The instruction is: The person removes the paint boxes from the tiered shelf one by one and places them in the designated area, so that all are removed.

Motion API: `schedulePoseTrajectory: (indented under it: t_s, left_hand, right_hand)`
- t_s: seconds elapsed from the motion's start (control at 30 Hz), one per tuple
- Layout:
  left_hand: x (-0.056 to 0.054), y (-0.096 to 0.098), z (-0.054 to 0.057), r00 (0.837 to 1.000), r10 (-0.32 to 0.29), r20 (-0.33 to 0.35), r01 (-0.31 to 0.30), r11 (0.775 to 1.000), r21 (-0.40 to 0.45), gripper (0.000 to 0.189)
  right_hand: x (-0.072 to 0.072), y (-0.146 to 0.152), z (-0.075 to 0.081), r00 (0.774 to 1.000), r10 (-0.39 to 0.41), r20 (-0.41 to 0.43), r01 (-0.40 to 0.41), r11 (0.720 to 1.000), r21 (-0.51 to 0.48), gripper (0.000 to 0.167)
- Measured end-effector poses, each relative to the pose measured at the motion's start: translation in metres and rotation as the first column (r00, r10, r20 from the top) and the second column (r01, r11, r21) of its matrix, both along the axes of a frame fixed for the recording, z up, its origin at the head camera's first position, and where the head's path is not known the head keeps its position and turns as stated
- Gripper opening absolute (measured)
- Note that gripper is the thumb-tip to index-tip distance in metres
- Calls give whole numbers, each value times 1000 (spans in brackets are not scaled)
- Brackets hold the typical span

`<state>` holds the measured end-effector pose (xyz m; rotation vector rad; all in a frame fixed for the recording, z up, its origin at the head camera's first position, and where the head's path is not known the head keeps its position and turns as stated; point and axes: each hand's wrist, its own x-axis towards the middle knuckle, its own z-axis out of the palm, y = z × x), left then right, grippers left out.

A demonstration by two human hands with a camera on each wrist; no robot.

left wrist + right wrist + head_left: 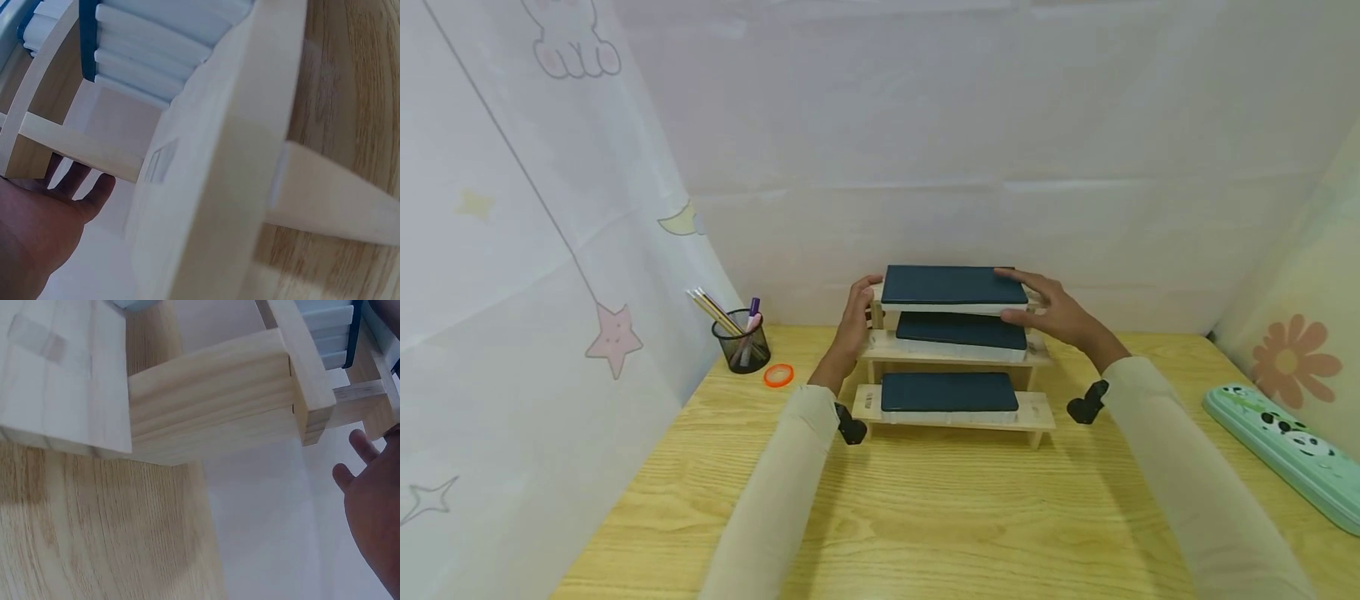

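A three-tier light wooden rack (958, 348) stands on the table, and each tier bears a flat, dark blue-topped block with white ribbed sides: a top block (953, 285), a middle block (961, 329) and a bottom block (949, 392). My left hand (852, 325) holds the left end of the top tier. Its fingers (94, 194) curl behind a wooden support (81, 147). At the right end, my right hand (1060, 317) reaches over the top block, forefinger laid on its cover and thumb spread below, near its front corner. In the right wrist view that hand's fingertips are mostly hidden.
A black mesh pen cup (742, 343) with pencils and pens stands at the left, beside an orange ring (778, 375). A mint-green panda case (1288, 450) lies at the right table edge. Behind the wooden table (925, 517) hangs a pale curtain (940, 167).
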<state>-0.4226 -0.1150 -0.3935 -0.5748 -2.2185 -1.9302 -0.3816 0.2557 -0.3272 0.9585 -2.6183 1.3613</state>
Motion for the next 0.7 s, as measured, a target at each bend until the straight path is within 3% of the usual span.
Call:
schedulePoseTrajectory:
  t_s: [0.2, 0.47, 0.7]
  left_hand:
    - [-2, 2, -2, 1000, 8, -11, -8, 1000, 5, 47]
    - [-2, 0, -1, 1000, -5, 19, 4, 1000, 11, 49]
    - [-3, -2, 0, 1000, -26, 12, 26, 1000, 11, 49]
  right_hand:
    - [-16, 7, -14, 993, -112, -46, 114, 992, 58, 63]
    - [-9, 1, -6, 986, -137, -90, 139, 990, 17, 57]
    - [10, -8, 13, 980, -160, -121, 164, 986, 18, 58]
